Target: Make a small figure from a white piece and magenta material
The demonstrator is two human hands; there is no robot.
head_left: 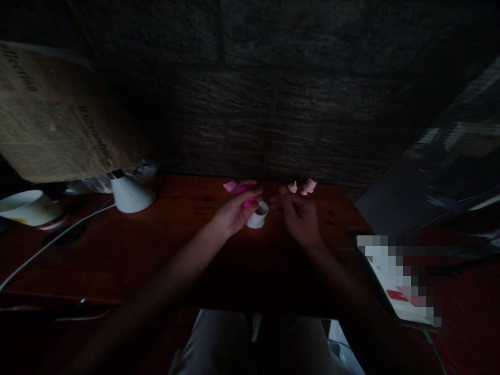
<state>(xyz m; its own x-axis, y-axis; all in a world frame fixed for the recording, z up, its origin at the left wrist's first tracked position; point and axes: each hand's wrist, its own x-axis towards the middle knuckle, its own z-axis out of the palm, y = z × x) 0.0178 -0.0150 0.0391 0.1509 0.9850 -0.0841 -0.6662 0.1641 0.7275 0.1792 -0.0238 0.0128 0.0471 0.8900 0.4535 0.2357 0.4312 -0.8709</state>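
My left hand (237,211) is closed around a bright pink lump (245,197), which looks soft like modelling clay. Just beside those fingers a small white cup-shaped piece (257,219) stands on the wooden table, its hollow facing up. To its right hovers my right hand (299,216), fingers curled in towards the thumb; dim light hides whatever may be between them. A flat pink piece (229,186) lies behind my left hand. Beyond my right hand are a small pale pink piece (292,186) and a larger pale pink roll (310,186).
The wooden table (167,250) meets a dark stone wall (250,114). On the left are a paper cup (31,205), a white cone-shaped base (133,195) with a cable, and a printed brown paper bag (58,120). A white printed item (406,302) sits at the right edge.
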